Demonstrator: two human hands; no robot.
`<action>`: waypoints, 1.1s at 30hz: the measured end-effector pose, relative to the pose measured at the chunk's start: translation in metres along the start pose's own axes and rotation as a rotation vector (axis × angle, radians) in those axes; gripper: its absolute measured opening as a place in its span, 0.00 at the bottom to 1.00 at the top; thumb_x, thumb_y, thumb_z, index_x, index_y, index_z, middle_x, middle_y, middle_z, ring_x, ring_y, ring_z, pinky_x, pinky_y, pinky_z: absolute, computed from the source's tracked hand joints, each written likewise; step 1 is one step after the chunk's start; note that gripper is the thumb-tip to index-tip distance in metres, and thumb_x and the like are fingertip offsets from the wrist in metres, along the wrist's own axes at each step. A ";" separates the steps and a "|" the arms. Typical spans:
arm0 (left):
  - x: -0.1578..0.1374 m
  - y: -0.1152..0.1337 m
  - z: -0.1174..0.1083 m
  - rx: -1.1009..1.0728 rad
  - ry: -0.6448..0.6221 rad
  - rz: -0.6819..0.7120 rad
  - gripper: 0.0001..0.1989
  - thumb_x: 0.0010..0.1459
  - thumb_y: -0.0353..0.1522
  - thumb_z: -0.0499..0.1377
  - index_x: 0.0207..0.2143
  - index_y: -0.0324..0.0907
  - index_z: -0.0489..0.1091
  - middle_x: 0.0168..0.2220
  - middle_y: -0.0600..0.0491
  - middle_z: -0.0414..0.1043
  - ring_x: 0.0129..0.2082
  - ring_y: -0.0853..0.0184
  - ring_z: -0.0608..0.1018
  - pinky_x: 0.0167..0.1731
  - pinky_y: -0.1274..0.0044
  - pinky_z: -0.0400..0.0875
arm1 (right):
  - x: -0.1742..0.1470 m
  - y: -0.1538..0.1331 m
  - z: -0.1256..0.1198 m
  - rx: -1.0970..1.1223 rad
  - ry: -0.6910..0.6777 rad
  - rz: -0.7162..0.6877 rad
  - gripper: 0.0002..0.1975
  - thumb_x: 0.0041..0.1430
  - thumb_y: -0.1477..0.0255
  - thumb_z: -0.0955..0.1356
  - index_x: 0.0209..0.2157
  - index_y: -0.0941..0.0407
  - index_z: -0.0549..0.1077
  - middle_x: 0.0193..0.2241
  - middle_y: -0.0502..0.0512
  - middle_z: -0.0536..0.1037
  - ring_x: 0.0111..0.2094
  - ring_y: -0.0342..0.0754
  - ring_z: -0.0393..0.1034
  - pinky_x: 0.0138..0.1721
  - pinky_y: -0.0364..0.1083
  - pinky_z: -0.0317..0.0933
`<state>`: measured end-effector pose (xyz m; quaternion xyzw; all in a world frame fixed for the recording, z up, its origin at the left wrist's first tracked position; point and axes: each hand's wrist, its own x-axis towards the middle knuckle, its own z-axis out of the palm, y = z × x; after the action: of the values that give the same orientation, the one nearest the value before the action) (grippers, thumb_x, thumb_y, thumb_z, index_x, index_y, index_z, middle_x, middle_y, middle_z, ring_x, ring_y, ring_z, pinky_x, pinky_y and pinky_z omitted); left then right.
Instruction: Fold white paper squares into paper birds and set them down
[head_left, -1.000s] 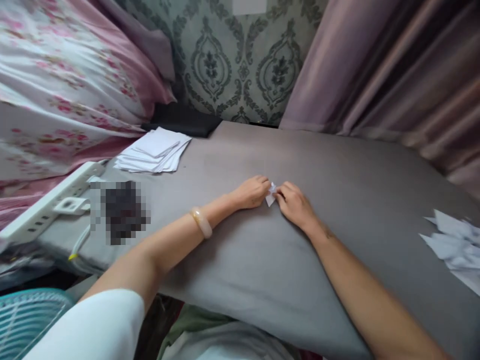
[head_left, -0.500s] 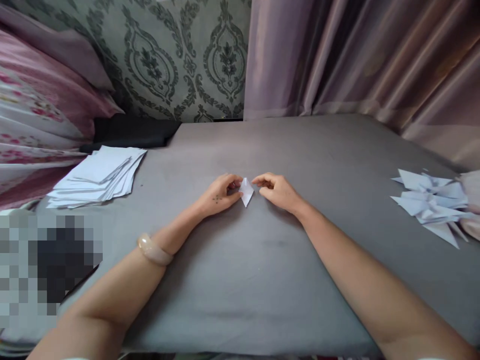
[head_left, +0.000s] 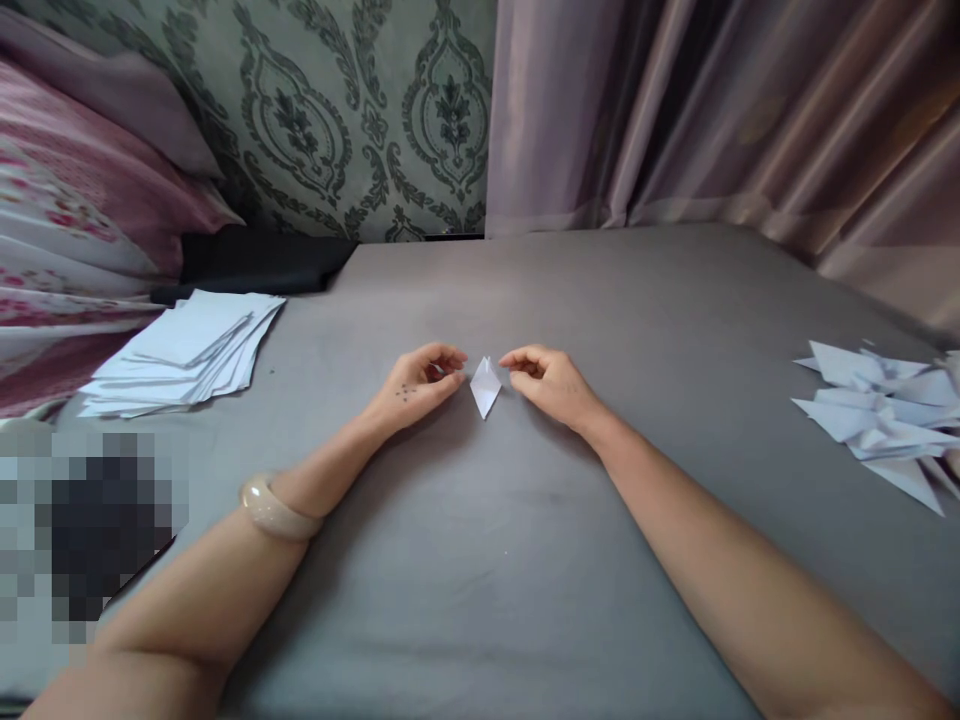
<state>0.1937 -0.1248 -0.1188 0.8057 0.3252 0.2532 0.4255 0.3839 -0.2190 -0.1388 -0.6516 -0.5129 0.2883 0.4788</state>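
Observation:
A small white folded paper (head_left: 486, 387), shaped like a kite, lies on the grey cloth between my two hands. My left hand (head_left: 421, 382) is just to the left of it, thumb and fingers apart, with a narrow gap to the paper. On the other side, my right hand (head_left: 549, 380) holds its fingertips close to the paper's right edge, thumb and forefinger parted and nothing between them. Whether the right fingertips touch the paper is hard to make out.
A pile of white paper sheets (head_left: 184, 350) lies at the left, in front of a folded black cloth (head_left: 262, 262). Several folded white paper pieces (head_left: 885, 410) are heaped at the far right. A grey cloth (head_left: 487, 590) covers the surface; a curtain (head_left: 570, 120) hangs behind.
My left hand has let go of the folded paper and drawn back to the left. My right hand has shifted slightly left, nearer to the paper.

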 end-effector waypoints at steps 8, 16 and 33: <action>0.003 -0.006 0.009 0.232 -0.115 0.200 0.06 0.58 0.33 0.58 0.33 0.40 0.72 0.31 0.53 0.71 0.29 0.71 0.71 0.31 0.79 0.66 | -0.006 0.002 0.005 -0.271 -0.055 -0.205 0.04 0.55 0.72 0.68 0.30 0.55 0.77 0.30 0.49 0.72 0.28 0.40 0.66 0.34 0.43 0.61; 0.002 -0.014 0.008 0.475 -0.150 0.455 0.10 0.64 0.30 0.52 0.37 0.40 0.73 0.38 0.47 0.74 0.39 0.64 0.75 0.41 0.74 0.70 | -0.012 -0.005 0.003 -0.380 -0.099 -0.295 0.06 0.55 0.76 0.66 0.31 0.56 0.77 0.32 0.51 0.73 0.30 0.41 0.68 0.36 0.42 0.62; 0.003 -0.007 0.013 0.284 -0.080 0.150 0.06 0.58 0.31 0.57 0.31 0.39 0.73 0.34 0.50 0.70 0.30 0.69 0.73 0.33 0.76 0.69 | -0.006 -0.007 0.006 -0.425 -0.060 -0.188 0.07 0.57 0.68 0.67 0.28 0.54 0.75 0.29 0.52 0.75 0.29 0.44 0.68 0.35 0.44 0.60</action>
<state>0.2024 -0.1265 -0.1314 0.8892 0.2793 0.2035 0.2998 0.3740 -0.2229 -0.1350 -0.6782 -0.6347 0.1472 0.3399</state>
